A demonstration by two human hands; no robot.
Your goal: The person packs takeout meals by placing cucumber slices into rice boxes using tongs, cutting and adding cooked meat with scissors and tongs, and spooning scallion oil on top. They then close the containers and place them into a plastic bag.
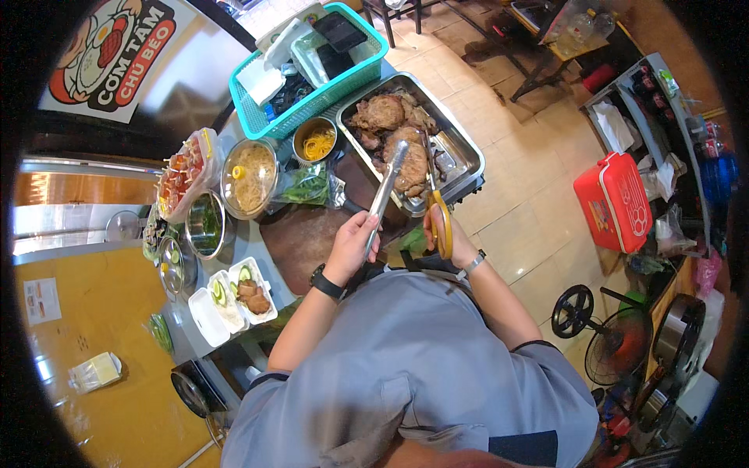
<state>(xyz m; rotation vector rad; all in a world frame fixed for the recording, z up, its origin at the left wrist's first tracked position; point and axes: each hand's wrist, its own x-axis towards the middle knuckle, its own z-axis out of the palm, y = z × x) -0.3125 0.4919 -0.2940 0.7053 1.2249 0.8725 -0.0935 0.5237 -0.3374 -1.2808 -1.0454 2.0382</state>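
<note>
My left hand [354,243] grips metal tongs [386,190], whose tips reach over the grilled meat [409,155] in a deep steel tray [466,162]. In my right hand [453,234] is a pair of scissors with yellow handles [445,228]. Their blades point away from me into the tray, along the right side of a large browned piece of meat. Whether the blades or the tong tips touch the meat, I cannot tell. More pieces of meat lie piled at the tray's far end.
Left of the tray stand a teal plastic basket [287,120], a bowl of yellow shreds [316,140], a lidded bowl [250,178] and bagged greens [304,186]. A brown cutting board [304,240] lies nearer. Foam boxes [210,316] hold food. A red cooler [614,205] stands right.
</note>
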